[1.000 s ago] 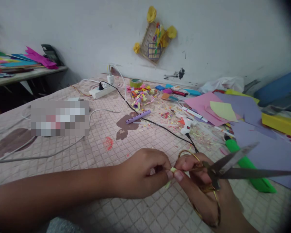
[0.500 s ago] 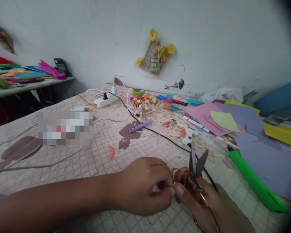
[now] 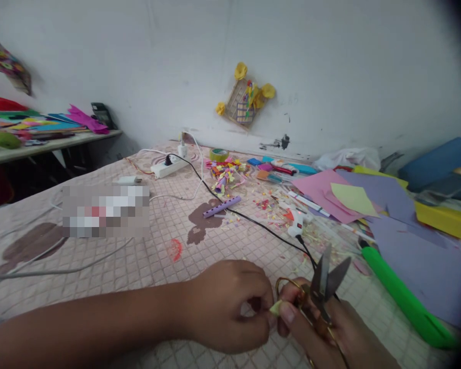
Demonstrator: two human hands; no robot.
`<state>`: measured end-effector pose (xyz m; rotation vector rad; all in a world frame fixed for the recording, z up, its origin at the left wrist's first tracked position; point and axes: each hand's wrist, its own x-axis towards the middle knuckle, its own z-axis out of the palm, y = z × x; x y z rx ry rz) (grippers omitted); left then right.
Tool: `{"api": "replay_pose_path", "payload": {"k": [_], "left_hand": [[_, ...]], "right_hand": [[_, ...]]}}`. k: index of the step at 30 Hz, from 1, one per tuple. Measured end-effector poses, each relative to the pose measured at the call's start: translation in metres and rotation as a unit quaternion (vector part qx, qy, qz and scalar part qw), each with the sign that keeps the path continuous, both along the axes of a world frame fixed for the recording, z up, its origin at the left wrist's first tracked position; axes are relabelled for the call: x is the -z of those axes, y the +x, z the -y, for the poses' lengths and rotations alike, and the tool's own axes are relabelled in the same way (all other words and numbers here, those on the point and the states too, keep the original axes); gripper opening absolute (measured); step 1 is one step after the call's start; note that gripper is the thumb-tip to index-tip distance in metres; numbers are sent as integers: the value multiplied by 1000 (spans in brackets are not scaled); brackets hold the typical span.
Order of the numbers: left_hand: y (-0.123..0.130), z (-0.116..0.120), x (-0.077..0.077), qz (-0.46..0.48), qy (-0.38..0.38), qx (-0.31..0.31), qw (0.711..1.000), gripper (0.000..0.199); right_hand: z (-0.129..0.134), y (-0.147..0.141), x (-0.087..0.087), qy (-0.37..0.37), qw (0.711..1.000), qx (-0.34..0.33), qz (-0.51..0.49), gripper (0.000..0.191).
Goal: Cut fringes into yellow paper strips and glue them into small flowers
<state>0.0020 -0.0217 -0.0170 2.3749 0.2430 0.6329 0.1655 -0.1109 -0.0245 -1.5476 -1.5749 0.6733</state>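
Thumb and forefinger of my left hand (image 3: 230, 307) pinch a small pale yellow-green piece of paper (image 3: 275, 308). The fingertips of my right hand (image 3: 322, 328) touch the same piece from the other side. Gold-handled scissors (image 3: 326, 284) hang in my right hand, their blades spread and pointing up, away from the paper. Beyond the hands lies a purple paper tube (image 3: 222, 206) with dark spots. A white glue gun (image 3: 295, 224) with a black cord sits just past the scissors. Part of the paper piece is hidden by my fingers.
A green cutter (image 3: 407, 297) and purple paper sheets (image 3: 418, 261) lie on the right. Paper scraps (image 3: 226, 174) are heaped near a tape roll (image 3: 218, 155). A white power strip (image 3: 171, 166) stands at the back left, with cables crossing the tablecloth (image 3: 138, 271).
My right hand and the scissors have shifted slightly right, and the scissors have tilted. More of the yellow-green paper shows between my fingertips. The whole view has tipped up a little.
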Motion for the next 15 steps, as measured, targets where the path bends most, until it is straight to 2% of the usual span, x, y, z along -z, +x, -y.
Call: {"api": "replay_pose_path", "payload": {"k": [4, 8, 12, 15], "left_hand": [[0, -2, -1, -10, 26, 21, 999, 7], [1, -3, -1, -15, 36, 17, 999, 8], [2, -1, 0, -7, 30, 12, 999, 8], [2, 0, 0, -4, 23, 1, 1000, 7]], "right_hand": [[0, 2, 1, 48, 999, 7, 13, 3], [0, 1, 2, 97, 994, 40, 32, 9], [1, 1, 5, 110, 990, 78, 38, 12], [1, 2, 10, 106, 992, 60, 26, 9]]}}
